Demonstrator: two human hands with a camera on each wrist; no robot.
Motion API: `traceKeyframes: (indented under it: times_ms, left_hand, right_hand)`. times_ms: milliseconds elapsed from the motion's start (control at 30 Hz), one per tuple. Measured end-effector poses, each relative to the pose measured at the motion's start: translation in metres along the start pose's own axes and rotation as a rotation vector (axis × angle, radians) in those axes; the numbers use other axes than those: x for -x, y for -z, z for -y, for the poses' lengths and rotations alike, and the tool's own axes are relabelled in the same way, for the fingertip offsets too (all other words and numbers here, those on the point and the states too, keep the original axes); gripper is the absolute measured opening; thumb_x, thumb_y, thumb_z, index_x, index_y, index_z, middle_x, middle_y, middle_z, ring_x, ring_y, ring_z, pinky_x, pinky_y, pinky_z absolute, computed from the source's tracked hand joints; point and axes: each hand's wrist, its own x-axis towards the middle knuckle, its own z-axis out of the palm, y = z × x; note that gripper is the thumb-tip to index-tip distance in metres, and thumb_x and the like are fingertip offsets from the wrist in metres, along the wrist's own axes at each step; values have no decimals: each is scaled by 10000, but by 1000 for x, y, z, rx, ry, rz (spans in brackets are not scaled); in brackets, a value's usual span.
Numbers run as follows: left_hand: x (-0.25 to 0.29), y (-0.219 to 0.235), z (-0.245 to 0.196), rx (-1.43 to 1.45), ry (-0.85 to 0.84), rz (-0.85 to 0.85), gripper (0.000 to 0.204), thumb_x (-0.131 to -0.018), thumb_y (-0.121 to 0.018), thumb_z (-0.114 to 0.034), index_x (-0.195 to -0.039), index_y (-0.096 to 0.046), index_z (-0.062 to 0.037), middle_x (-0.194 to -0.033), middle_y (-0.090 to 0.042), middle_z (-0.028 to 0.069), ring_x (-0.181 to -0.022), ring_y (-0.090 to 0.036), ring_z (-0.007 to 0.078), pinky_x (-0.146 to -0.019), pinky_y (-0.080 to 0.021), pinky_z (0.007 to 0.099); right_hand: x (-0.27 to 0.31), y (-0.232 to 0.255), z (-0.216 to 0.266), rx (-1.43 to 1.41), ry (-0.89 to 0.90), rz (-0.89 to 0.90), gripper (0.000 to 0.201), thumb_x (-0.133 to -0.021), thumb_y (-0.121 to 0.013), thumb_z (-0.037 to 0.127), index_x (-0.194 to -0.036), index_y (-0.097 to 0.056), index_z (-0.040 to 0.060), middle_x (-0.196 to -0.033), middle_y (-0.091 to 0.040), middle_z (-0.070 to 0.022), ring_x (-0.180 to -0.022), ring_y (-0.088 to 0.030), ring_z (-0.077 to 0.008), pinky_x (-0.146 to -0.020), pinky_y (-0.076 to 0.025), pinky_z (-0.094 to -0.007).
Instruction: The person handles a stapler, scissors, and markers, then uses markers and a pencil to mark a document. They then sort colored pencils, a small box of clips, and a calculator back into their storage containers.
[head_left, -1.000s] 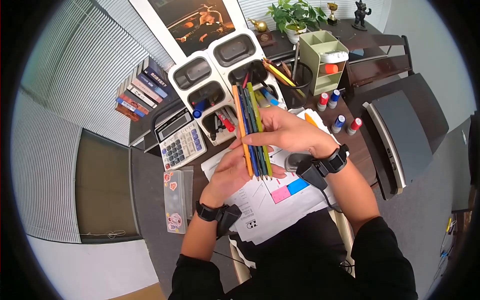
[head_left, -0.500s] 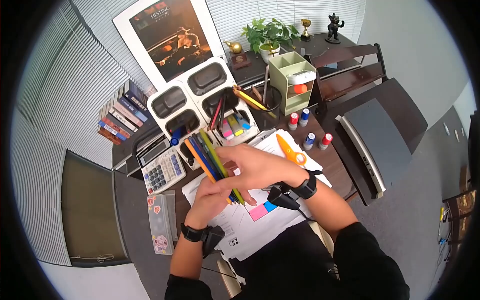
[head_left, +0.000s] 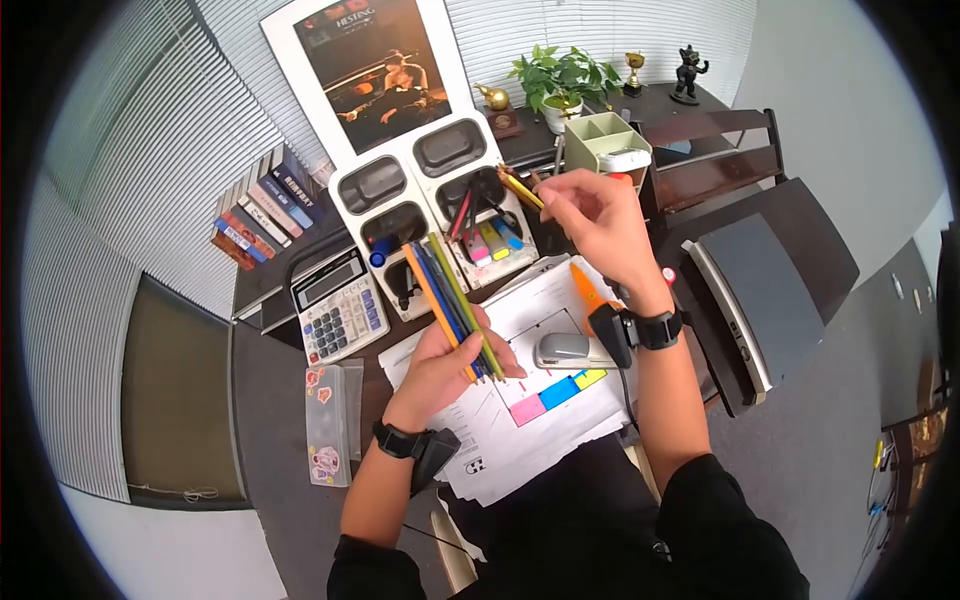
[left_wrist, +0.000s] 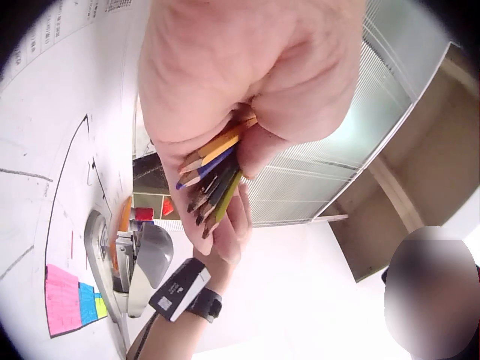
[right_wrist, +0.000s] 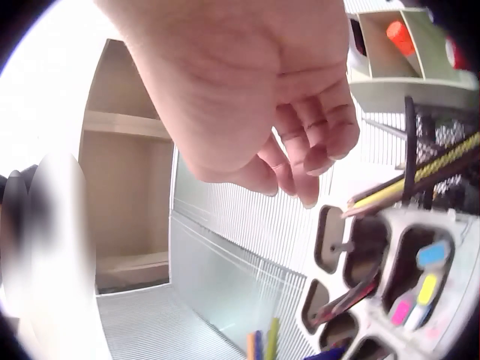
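My left hand grips a bundle of coloured pencils, orange, blue, dark and green, above the papers. In the left wrist view that hand curls round the bundle, its sharpened tips showing. Up and to the right, my right hand hovers near yellow and dark pencils leaning out of a mesh cup. The right wrist view shows this hand with loosely bent fingers, nothing between them, apart from the cup's pencils and the black mesh cup.
A white organizer holds markers and highlighters. Around it are a calculator, a green compartment box, and a framed picture. A stapler and orange scissors lie on papers. A clear case lies left.
My right hand has let go of the bundle and moved up and right to the cup's pencils. The bundle stays in my left hand. The head view has shifted.
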Motion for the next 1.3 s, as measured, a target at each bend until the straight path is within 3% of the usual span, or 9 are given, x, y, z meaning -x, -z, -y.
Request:
traceKeyframes:
  times_ms: [233,333,467,867,967,1067,1133,1233,1300]
  left_hand:
    - [0,-1,-3,7,35,120,160,-1034,-516,-149,-1131,-463,-34,-1014,-670,205,-994,-689,345,-913,-550,522]
    - [2,-2,1,-46,87,158,171,-1037,-522,-179,-1117,-477,-35,-982,-671,196,-948,-693,319,-870,-560,477]
    - [0,-3,3,-33,117,166,195,-1044,-520,-216,-1113,-486,-37,-941,-669,185,-890,-689,297,-806,-558,427]
    - [2,-6,-2,-354,163,237,294,-1053,-487,-276,-1107,-541,8,-895,-671,163,-899,-690,291,-837,-547,407]
    - [0,-3,-1,-402,166,200,294,-1066,-432,-259,-1044,-554,8,-858,-657,127,-912,-685,290,-859,-538,412]
    - [-2,-1,4,-389,142,152,271,-1070,-428,-255,-1028,-527,-6,-813,-638,123,-882,-691,327,-844,-542,456]
    - [0,-6,6,-71,119,114,258,-1054,-494,-264,-1041,-529,-8,-845,-678,132,-829,-695,285,-792,-548,410]
    - [0,-5,6,-28,98,96,228,-1051,-495,-244,-1091,-480,-21,-821,-660,163,-823,-696,352,-796,-561,497]
    - [-1,2,7,-13,97,59,206,-1051,-492,-230,-1107,-460,-34,-815,-651,176,-817,-697,366,-795,-566,514]
  right_hand:
    - [19,-16,20,-191,-124,601,138,-875,-759,126,-930,-748,0,-653,-626,-12,-570,-493,-43,-507,-382,-241]
    - [21,-26,25,-36,159,790,250,-857,-787,179,-778,-659,-21,-577,-520,-20,-517,-442,-78,-476,-350,-277]
    - [27,-38,22,-132,14,826,328,-881,-760,189,-696,-571,-6,-553,-400,-2,-516,-350,-93,-469,-294,-295]
    - [35,-50,22,-416,-273,808,371,-844,-803,169,-749,-472,31,-614,-483,3,-555,-425,-76,-488,-358,-275]
    - [36,-52,20,-307,-106,749,424,-815,-827,243,-740,-476,16,-595,-474,-68,-527,-471,-153,-488,-381,-329]
    - [33,-48,22,-81,67,723,306,-866,-784,138,-780,-513,26,-575,-526,-9,-496,-500,-76,-477,-390,-242]
    - [32,-44,17,-61,90,656,239,-861,-782,126,-783,-603,-11,-583,-559,-7,-511,-514,-63,-482,-390,-230]
    - [20,-27,18,-297,-110,438,212,-894,-746,115,-1046,-725,-31,-638,-634,-2,-566,-548,-31,-494,-401,-219]
    - [14,-19,14,-431,-109,187,156,-923,-713,130,-991,-733,-9,-663,-659,-11,-547,-546,-32,-498,-411,-203]
